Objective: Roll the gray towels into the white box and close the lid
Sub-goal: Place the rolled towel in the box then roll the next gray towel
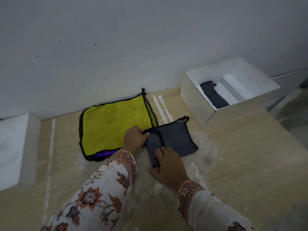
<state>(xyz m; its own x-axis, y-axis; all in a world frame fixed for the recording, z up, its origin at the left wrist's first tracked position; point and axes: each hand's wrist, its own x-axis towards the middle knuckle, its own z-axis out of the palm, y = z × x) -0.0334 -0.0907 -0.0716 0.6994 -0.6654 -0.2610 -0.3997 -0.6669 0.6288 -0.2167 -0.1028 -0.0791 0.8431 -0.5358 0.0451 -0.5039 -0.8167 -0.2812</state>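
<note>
Left hand pinching gray towel edge, right hand pressing its fold, open white box nearby

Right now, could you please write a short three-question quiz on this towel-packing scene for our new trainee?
1. True or false: the white box already holds a rolled gray towel.
2. Which hand pinches the corner of the gray towel on the table: A) left hand, B) right hand?
3. What colour is the top face of the towel stack by the wall?

Key: 1 true; 2 A; 3 yellow.
</note>
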